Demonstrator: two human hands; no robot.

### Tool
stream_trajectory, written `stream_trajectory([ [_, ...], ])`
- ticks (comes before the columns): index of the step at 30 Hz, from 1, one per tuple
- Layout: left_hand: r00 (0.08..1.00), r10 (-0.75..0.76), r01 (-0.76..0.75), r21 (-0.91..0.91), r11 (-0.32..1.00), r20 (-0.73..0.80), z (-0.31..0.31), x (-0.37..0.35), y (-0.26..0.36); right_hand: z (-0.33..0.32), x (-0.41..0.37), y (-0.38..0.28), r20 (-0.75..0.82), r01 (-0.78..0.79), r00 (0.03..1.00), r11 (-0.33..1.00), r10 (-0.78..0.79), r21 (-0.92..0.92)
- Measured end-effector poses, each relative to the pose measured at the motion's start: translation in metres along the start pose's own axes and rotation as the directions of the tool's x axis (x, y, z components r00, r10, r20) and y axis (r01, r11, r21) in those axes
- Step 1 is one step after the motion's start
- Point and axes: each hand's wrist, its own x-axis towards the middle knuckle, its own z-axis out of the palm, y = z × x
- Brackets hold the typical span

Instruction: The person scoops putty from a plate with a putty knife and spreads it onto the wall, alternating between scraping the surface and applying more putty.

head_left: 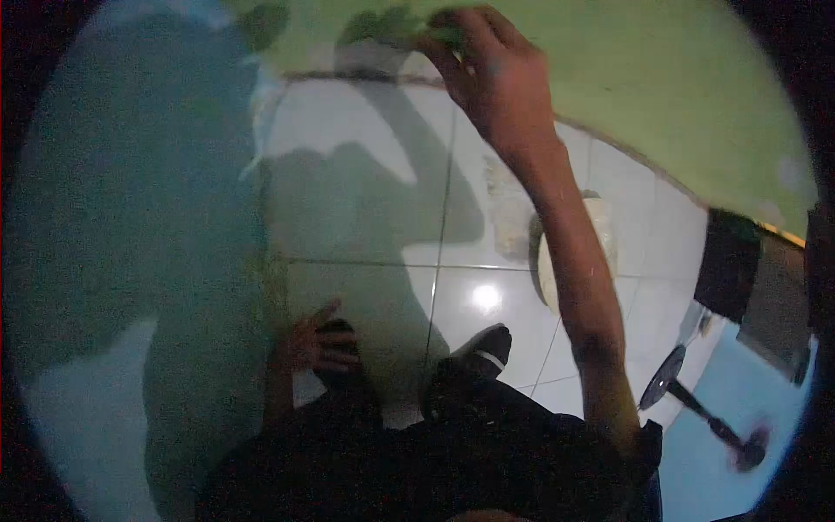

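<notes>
My right hand (509,83) is raised in front of the green wall (661,61), with thumb and fingertips curled together. Whatever sits between those fingertips, if anything, is too dark and small to make out. Its shadow falls on the wall just to the left. Low on the left, my left hand (323,346) hangs above the floor near my dark-clad foot, fingers spread and holding nothing that shows.
White tiles cover the floor (357,235). A pale rounded object (600,217) lies partly behind my right forearm, beside a pale ragged patch (509,209). A standing fan (696,404) and a dark box-like object (731,261) are on the right. A bluish surface (130,217) rises on the left.
</notes>
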Motion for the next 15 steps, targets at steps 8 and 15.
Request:
stream_trajectory([
  [8, 0.987, 0.155, -0.082, 0.711, 0.698, -0.038, -0.015, 0.002, 0.001, -0.131, -0.179, -0.009, 0.238, -0.687, 0.183, -0.049, 0.954, 0.725],
  [15, 0.793, 0.343, 0.176, 0.728, 0.663, -0.504, 0.034, 0.007, -0.005, -0.158, -0.236, -0.027, 0.653, -0.511, 0.023, -0.553, 0.757, 0.658],
])
